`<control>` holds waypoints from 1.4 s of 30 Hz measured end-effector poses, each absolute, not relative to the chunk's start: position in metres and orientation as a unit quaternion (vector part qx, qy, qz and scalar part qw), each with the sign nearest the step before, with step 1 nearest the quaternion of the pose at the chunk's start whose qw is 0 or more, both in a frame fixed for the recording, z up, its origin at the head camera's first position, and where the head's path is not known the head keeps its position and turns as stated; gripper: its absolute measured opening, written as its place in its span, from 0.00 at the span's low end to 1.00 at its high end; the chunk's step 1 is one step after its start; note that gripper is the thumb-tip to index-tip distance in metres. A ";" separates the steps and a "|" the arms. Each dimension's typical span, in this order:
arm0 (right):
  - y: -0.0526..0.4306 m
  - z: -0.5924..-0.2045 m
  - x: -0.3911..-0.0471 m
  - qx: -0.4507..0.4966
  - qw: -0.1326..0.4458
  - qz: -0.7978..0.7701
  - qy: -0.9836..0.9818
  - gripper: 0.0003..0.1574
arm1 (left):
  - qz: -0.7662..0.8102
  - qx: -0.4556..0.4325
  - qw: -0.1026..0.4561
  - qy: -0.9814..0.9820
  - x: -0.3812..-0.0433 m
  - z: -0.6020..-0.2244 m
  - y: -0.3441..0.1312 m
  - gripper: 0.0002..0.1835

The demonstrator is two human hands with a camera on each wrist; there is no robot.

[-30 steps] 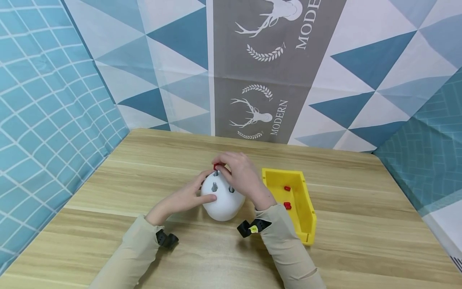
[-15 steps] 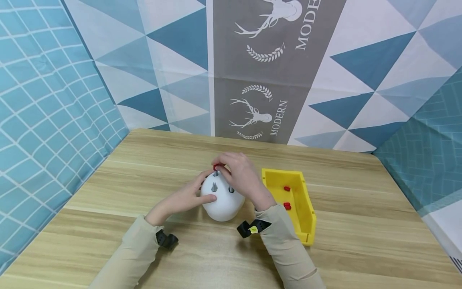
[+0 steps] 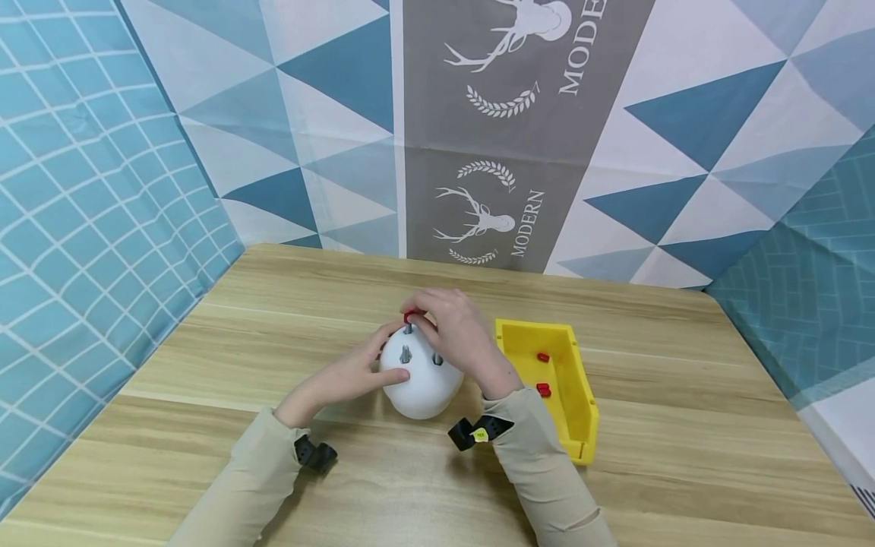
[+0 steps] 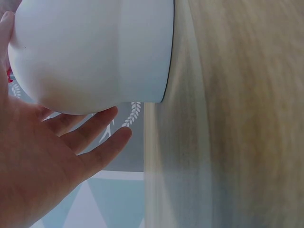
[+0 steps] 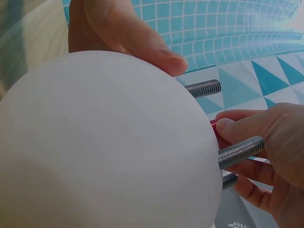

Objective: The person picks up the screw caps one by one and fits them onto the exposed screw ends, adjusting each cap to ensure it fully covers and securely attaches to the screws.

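Observation:
A white rounded dome [image 3: 422,395] stands on the table, with several threaded metal bolts [image 5: 242,151] sticking out of its upper side. My left hand [image 3: 352,374] holds the dome from the left, its thumb [image 5: 164,59] on the upper surface and its fingers [image 4: 95,128] along the side. At the far bolt [image 3: 409,329], my right hand [image 3: 454,327] pinches a small red nut-like piece [image 3: 409,316] between thumb and fingers, at the bolt's tip. Fingers hide most of the red piece, so its exact shape cannot be told.
A yellow open bin [image 3: 585,414] sits on the wooden table [image 3: 683,425] right of the dome, partly behind the right forearm. Several small red pieces [image 3: 543,390] lie inside it. A patterned cloth backdrop [image 3: 342,114] rises behind the table.

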State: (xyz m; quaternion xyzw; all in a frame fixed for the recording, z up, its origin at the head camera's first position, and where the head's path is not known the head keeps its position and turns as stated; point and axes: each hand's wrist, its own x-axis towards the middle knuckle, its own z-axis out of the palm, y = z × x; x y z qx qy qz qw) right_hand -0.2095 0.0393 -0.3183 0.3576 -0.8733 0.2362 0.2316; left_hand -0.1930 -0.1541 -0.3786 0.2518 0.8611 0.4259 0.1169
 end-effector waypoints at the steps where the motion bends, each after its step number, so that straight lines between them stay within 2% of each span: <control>1: 0.039 -0.318 -0.210 0.357 0.231 0.236 -0.874 0.05 | 0.426 0.253 0.117 0.861 -0.193 -0.379 -0.154 0.42; 42: 0.040 -0.318 -0.209 0.353 0.218 0.219 -0.883 0.05 | 0.440 0.262 0.125 0.850 -0.196 -0.381 -0.154 0.40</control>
